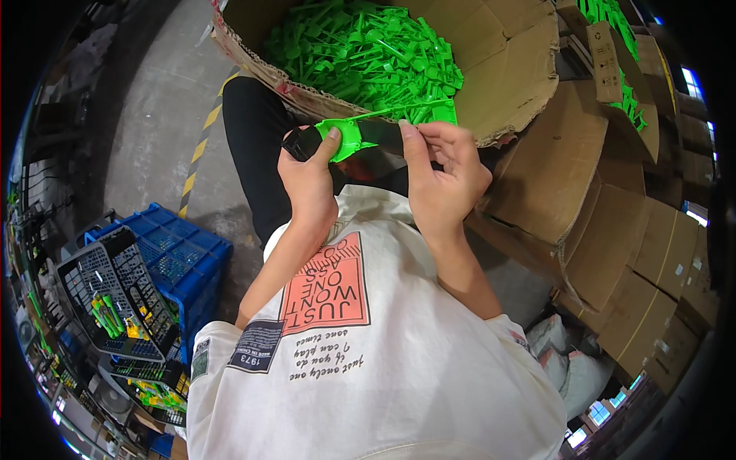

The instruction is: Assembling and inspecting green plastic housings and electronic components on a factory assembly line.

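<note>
My left hand (308, 180) is closed around a black plastic part (301, 142) and a bright green plastic piece (346, 140), the thumb pressing on the green one. A thin green strip (387, 112) runs from that piece toward the right, to a flat green end (433, 113) above my right hand. My right hand (446, 172) has its thumb and fingers drawn together just below the strip. Whatever lies between those fingertips, if anything, is too small to make out. Both hands are in front of a large cardboard box (510, 77) heaped with green plastic parts (368, 57).
Blue crates (172, 245) stand at the left, beside black baskets (115, 295) holding green and yellow parts. Brown cartons (548, 153) are stacked on the right, with white sacks (586, 376) below them. Yellow-and-black tape (201, 146) crosses the grey floor.
</note>
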The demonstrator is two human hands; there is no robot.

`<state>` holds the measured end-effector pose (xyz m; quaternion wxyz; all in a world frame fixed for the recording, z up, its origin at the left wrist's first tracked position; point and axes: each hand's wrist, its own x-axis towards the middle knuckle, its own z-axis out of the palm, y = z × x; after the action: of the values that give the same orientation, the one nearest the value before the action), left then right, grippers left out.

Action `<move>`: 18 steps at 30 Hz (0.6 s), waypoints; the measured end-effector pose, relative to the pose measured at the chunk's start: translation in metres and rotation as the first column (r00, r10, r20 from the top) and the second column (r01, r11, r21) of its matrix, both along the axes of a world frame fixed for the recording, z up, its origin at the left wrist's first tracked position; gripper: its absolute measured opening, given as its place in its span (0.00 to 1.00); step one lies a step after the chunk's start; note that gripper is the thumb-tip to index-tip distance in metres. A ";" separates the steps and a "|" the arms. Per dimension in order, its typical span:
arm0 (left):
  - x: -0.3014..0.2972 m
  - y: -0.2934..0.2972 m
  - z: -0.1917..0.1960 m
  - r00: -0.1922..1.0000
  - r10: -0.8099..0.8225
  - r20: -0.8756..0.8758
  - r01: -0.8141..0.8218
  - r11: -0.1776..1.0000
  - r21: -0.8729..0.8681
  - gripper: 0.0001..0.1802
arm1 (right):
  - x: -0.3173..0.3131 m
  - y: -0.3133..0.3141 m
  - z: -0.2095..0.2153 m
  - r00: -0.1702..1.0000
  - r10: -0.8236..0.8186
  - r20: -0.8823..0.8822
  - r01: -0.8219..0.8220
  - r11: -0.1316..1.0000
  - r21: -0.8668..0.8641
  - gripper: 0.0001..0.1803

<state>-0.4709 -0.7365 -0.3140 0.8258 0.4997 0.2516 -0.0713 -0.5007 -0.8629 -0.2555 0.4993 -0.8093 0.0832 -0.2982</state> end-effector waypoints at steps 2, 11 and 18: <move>0.000 0.000 -0.002 1.000 -0.008 -0.001 0.008 1.000 -0.007 0.16 | 0.000 0.003 0.003 1.000 -0.006 0.001 0.006 1.000 0.005 0.10; 0.000 0.001 -0.001 1.000 -0.026 -0.008 0.026 1.000 -0.013 0.15 | 0.004 -0.006 -0.008 1.000 -0.021 0.016 0.021 1.000 0.005 0.07; 0.000 0.001 -0.001 1.000 -0.028 -0.013 0.028 0.999 -0.037 0.15 | 0.004 -0.007 -0.014 1.000 -0.031 -0.002 0.031 0.990 0.141 0.07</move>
<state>-0.4711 -0.7358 -0.3153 0.8320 0.4875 0.2488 -0.0908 -0.4962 -0.8697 -0.2691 0.5505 -0.7706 0.1166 -0.2992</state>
